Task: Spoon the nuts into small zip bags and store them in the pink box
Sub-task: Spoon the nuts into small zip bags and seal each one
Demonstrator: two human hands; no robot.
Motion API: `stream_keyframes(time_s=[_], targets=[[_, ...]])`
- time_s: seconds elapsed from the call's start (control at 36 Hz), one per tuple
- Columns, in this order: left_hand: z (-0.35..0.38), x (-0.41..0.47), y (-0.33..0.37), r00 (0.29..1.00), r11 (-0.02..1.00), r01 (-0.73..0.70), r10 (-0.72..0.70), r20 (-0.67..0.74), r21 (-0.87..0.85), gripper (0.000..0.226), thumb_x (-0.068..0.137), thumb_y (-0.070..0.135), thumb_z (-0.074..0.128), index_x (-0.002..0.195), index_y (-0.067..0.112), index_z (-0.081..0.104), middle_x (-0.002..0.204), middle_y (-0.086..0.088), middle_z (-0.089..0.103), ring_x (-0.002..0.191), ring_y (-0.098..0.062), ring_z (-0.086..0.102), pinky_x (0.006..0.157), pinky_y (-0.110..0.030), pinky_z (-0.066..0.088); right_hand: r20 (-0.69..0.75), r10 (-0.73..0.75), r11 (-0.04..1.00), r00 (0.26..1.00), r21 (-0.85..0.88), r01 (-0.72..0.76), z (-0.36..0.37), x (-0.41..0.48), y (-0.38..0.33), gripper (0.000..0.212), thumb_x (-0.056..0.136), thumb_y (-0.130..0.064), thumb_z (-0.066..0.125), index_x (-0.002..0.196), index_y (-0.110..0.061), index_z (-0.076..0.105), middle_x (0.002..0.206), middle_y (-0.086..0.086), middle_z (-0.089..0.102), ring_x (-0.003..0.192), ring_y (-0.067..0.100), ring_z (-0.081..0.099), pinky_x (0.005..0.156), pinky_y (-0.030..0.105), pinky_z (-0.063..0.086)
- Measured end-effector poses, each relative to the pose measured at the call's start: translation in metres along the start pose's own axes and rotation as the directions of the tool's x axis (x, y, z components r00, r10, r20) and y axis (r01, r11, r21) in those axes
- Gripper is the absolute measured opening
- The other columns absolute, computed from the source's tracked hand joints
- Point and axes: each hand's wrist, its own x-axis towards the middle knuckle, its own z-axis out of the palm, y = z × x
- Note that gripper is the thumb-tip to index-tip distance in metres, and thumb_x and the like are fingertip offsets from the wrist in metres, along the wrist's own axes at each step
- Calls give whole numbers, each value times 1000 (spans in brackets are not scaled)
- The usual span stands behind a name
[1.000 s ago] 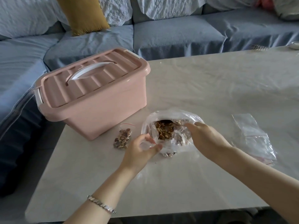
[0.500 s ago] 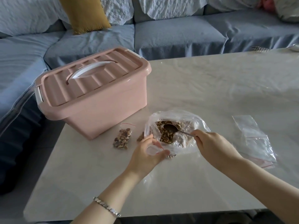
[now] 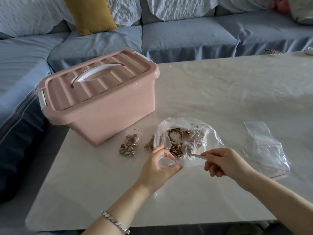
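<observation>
Pale counter (image 3: pixel 220 99) before a blue sofa (image 3: pixel 169 36); closed pink box (image 3: pixel 101 99) far left.
Left hand (image 3: pixel 159 167) pinches a zip bag (image 3: pixel 166 161); right hand (image 3: pixel 225 161) grips a spoon (image 3: pixel 196 155) poking into the nut bag (image 3: pixel 186 138), near centre.

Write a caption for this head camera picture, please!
Left hand holds a small zip bag; right hand holds a spoon in the nut bag.
</observation>
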Motion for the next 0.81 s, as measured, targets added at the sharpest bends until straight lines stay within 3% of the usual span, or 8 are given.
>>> stream_keyframes(time_s=[0.14, 0.19, 0.25, 0.33, 0.44, 0.61, 0.75, 0.81], targets=[[-14, -5, 5, 997, 999, -42, 42, -63, 2, 29, 58, 47, 75, 73, 28, 60, 126, 18, 52, 119, 6, 43, 87, -5, 29, -27, 29, 990, 999, 141, -24, -9, -4, 2, 15, 93, -5, 51, 89, -5, 66, 63, 8, 69, 47, 13, 61, 45, 18, 45], [-21, -8, 11, 989, 997, -79, 79, -125, 3, 31, 56, 50, 74, 72, 28, 59, 104, 20, 63, 108, 4, 54, 86, -12, 38, -47, 11, 988, 999, 156, -4, -14, -5, 1, 15, 93, -5, 51, 90, -5, 66, 66, 10, 70, 50, 14, 63, 48, 19, 47], [-29, -8, 20, 972, 989, -139, 147, -181, 55, 32, 60, 47, 77, 75, 25, 60, 87, 15, 67, 93, 2, 60, 82, -19, 43, -58, 0, 985, 998, 174, 10, -20, -7, 0, 14, 92, -5, 52, 91, -4, 66, 68, 12, 71, 52, 16, 64, 49, 20, 47], [-37, -1, 40, 928, 962, -222, 259, -267, 160, 27, 65, 34, 82, 74, 21, 60, 75, 13, 65, 78, 6, 58, 70, -7, 39, -77, -15, 979, 997, 202, 30, -27, -9, -6, 14, 92, -4, 52, 90, -2, 66, 68, 14, 71, 51, 17, 64, 45, 19, 47], [-35, 19, 57, 937, 957, -207, 253, -240, 203, 31, 66, 40, 80, 80, 24, 57, 75, 15, 63, 77, 8, 57, 65, -1, 35, -111, -46, 974, 993, 217, 69, -37, -10, -17, 15, 92, -5, 51, 89, -3, 65, 65, 12, 71, 48, 14, 64, 43, 17, 47], [-18, 43, 51, 987, 931, -122, 149, -53, 345, 41, 68, 47, 76, 90, 23, 53, 80, 16, 58, 77, -4, 55, 65, -13, 39, -124, -113, 974, 986, 184, 134, -58, -12, -42, 16, 92, -4, 49, 88, 0, 64, 61, 11, 69, 45, 14, 62, 40, 16, 45], [-12, 45, 44, 985, 944, -90, 131, -112, 316, 40, 68, 42, 78, 92, 20, 54, 77, 15, 60, 69, 5, 52, 64, 0, 35, -68, -147, 985, 987, 80, 152, -73, -17, -65, 17, 91, -3, 50, 89, 1, 66, 62, 14, 68, 45, 15, 61, 40, 17, 46], [-10, 44, 42, 979, 930, -112, 163, -120, 349, 41, 67, 45, 78, 89, 23, 52, 73, 17, 58, 64, 6, 51, 62, -2, 36, -35, -146, 988, 989, 45, 147, -76, -18, -74, 17, 91, -2, 49, 88, 2, 66, 62, 15, 68, 44, 16, 60, 38, 17, 45]])
